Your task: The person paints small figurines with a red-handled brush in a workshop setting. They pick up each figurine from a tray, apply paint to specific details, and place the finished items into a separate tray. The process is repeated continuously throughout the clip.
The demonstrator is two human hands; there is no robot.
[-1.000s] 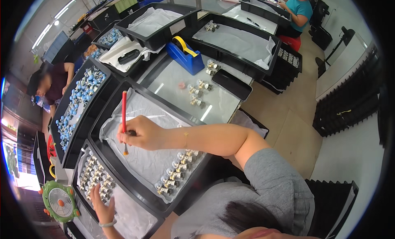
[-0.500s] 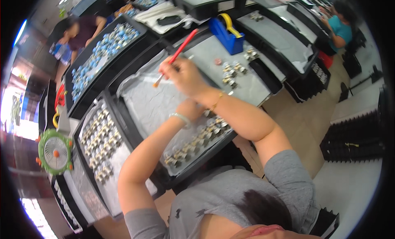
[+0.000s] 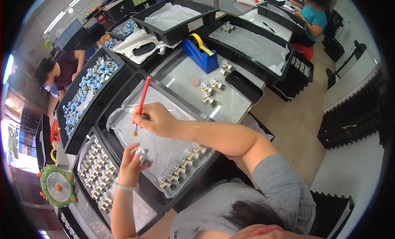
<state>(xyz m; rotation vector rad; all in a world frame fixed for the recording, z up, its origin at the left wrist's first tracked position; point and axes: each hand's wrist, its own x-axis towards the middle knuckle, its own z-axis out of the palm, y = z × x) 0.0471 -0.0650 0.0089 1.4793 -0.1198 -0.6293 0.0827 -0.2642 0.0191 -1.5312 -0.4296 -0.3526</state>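
My right hand (image 3: 156, 120) grips a red-handled brush (image 3: 145, 91), its tan bristles pointing down over the black tray (image 3: 123, 85). Just nearer and to the left, my left hand (image 3: 129, 167) pinches a small figurine (image 3: 142, 155) with a whitish top and a darker metallic-looking lower part. The brush tip is a short way above the figurine, apart from it. Beneath both hands lies the tray's crumpled white liner (image 3: 164, 150). Along the tray's near right side stands a row of similar small figurines (image 3: 181, 169).
Left is a tray of figurine rows (image 3: 96, 169), with a green fan (image 3: 57, 185) beyond it. Blue-headed pieces (image 3: 88, 89) fill another tray. A blue tape dispenser (image 3: 201, 56), black phone-like slab (image 3: 244, 87) and loose figurines (image 3: 210, 91) lie right. Two people work farther off.
My left hand has come out from under my right forearm and moved left, now with a figurine in its fingers. My right hand and the brush have shifted left and nearer. The view has turned.
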